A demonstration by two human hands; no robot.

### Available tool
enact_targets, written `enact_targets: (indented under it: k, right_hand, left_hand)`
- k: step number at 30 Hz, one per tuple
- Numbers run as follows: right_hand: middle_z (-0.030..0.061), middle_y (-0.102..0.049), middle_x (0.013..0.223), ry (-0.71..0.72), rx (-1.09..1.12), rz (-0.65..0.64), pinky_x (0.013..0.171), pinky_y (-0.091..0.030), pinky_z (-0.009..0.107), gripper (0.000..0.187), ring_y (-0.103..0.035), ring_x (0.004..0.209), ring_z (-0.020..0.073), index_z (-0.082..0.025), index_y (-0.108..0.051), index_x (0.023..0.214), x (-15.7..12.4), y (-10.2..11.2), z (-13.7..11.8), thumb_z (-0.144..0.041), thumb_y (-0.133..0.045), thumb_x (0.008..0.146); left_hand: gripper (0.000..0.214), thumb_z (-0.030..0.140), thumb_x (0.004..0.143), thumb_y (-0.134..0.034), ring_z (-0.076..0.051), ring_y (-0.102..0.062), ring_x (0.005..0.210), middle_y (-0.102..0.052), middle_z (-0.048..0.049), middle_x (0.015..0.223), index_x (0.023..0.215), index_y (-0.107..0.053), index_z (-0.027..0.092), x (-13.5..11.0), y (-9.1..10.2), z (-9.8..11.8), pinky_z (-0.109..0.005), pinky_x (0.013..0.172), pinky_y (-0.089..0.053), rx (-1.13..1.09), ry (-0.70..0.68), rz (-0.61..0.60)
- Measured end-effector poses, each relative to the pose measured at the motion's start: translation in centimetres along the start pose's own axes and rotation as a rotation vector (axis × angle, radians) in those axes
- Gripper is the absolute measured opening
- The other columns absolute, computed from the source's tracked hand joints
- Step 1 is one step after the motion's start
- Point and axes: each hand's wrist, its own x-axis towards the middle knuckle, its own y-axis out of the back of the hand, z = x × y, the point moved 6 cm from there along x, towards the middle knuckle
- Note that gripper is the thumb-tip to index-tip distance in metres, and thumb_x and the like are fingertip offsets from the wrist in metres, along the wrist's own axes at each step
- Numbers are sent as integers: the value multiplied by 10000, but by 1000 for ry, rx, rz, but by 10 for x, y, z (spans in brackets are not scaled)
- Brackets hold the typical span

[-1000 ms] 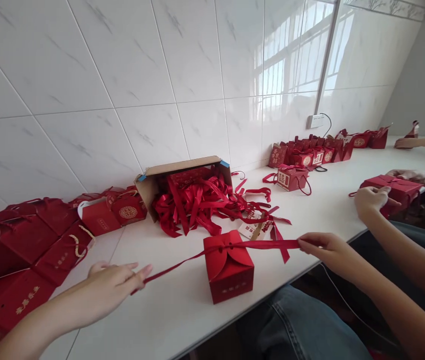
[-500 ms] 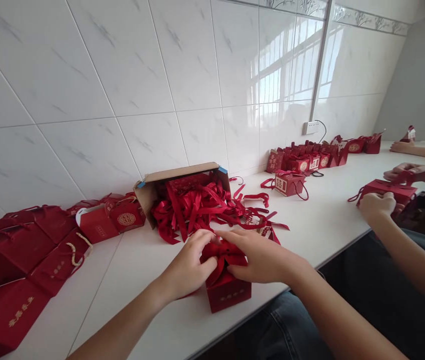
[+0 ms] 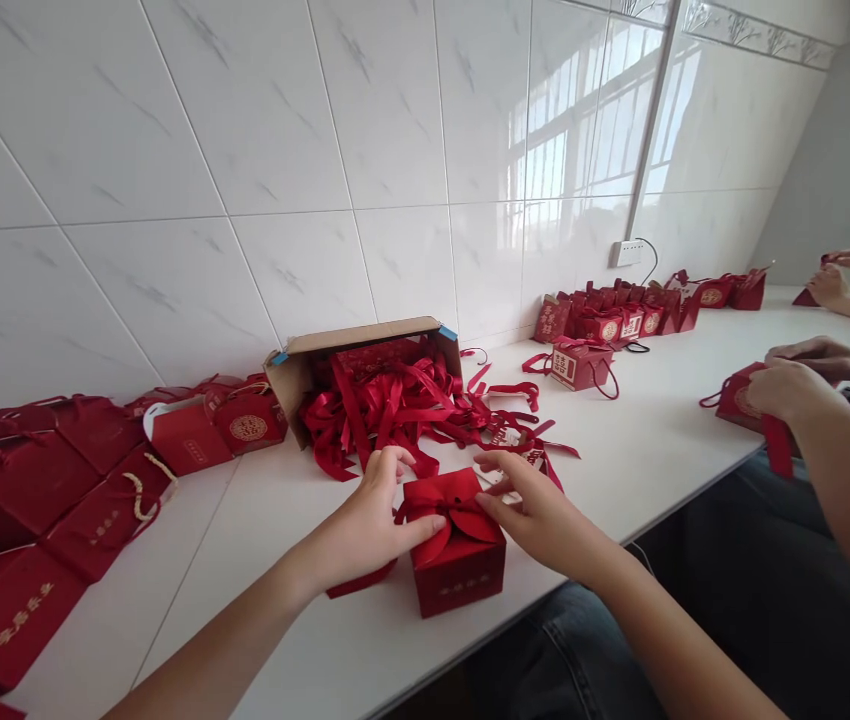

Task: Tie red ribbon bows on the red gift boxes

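Note:
A small red gift box [image 3: 460, 580] stands upright on the white table near its front edge, its top flaps folded together and gold characters on the front. My left hand [image 3: 380, 510] is at the box's left side, fingers apart, its thumb lying on the top flaps. At the right side, my right hand [image 3: 526, 500] is spread with its fingertips at the top edge. Part of a red ribbon [image 3: 365, 578] lies on the table left of the box, under my left hand.
An open cardboard carton [image 3: 286, 395] on its side spills red ribbons [image 3: 395, 405] behind the box. Red gift boxes [image 3: 42, 500] line the left; more finished-looking boxes [image 3: 620, 315] stand by the wall. At right, a co-worker's hands [image 3: 800, 380] hold a red box [image 3: 740, 400]; another person's hands [image 3: 837, 280] are farther back.
My hands have moved apart from over the box top, the right one outward, uncovering the flaps. The near co-worker's box has turned, and a ribbon now hangs from those hands.

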Motion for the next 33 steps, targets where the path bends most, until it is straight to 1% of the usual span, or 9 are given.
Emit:
enact_targets:
  k: [5, 8, 13, 17, 20, 22, 25, 28, 33]
  right_hand:
    - [-10, -542, 792, -184, 157, -6, 553, -427, 247, 281, -521, 628, 115, -200, -493, 975, 3, -1, 18, -418, -578, 819]
    - [-49, -485, 649, -245, 256, -24, 511, -353, 218, 282, -453, 564, 100, -200, -481, 854, 3, -4, 24, -451, -596, 800]
    - [-36, -492, 638, -348, 202, -25, 517, -324, 218, 316, -429, 575, 106, -198, -491, 779, 0, -3, 27, -491, -610, 770]
    - [-41, -406, 582, -401, 145, -108, 456, -231, 222, 405, -323, 502, 85, -192, -451, 612, -4, 0, 21, -539, -609, 750]
    - [-51, -350, 547, -380, 208, -147, 445, -196, 231, 453, -256, 476, 75, -191, -426, 570, -3, -1, 19, -568, -581, 767]
    - [-43, -389, 556, -305, 292, -155, 480, -256, 227, 469, -310, 504, 76, -183, -431, 566, 0, -2, 17, -575, -571, 781]
    - [-29, -468, 566, -218, 371, -185, 522, -320, 220, 465, -403, 533, 80, -175, -446, 580, 2, -2, 19, -569, -581, 786]
    - [-39, -456, 532, -238, 301, -217, 461, -306, 213, 446, -437, 475, 81, -180, -447, 608, 1, 2, 27, -563, -592, 782]
    - [-65, -359, 511, -252, 111, -161, 419, -297, 211, 426, -373, 441, 76, -188, -438, 618, -1, 13, 32, -550, -570, 799]
  left_hand:
    - [517, 551, 720, -660, -209, -553, 880, -518, -22, 950, 984, -348, 234, 1, -2, -1, -349, 755, -468, -62, 80, -27]
    - [514, 601, 726, -630, -172, -520, 763, -495, 14, 863, 931, -333, 234, 3, -3, -4, -298, 664, -429, -40, 95, -22]
    - [513, 667, 718, -588, -138, -441, 620, -450, 50, 729, 859, -357, 231, 8, -11, -13, -241, 529, -335, -41, 129, -70]
    - [502, 664, 695, -606, -123, -382, 585, -428, 54, 678, 758, -389, 215, 8, -8, -12, -232, 515, -301, 3, 76, -18]
    - [493, 648, 664, -630, -130, -404, 590, -432, 46, 655, 697, -423, 202, 8, -4, -8, -234, 518, -318, 3, 42, 6]
    - [480, 642, 660, -628, -139, -440, 606, -466, 33, 662, 675, -460, 193, 8, -4, -6, -237, 532, -343, -1, 40, -12]
    - [481, 646, 647, -635, -166, -504, 663, -545, 7, 728, 733, -540, 182, 7, -2, -5, -248, 575, -384, 32, 68, -17]
    - [526, 648, 611, -666, -202, -550, 729, -609, -22, 822, 847, -591, 184, 4, 3, -2, -262, 607, -408, 67, 91, 9]
    - [543, 657, 614, -655, -206, -547, 717, -610, -23, 814, 879, -604, 186, 2, 6, 2, -259, 594, -397, 90, 81, -12]
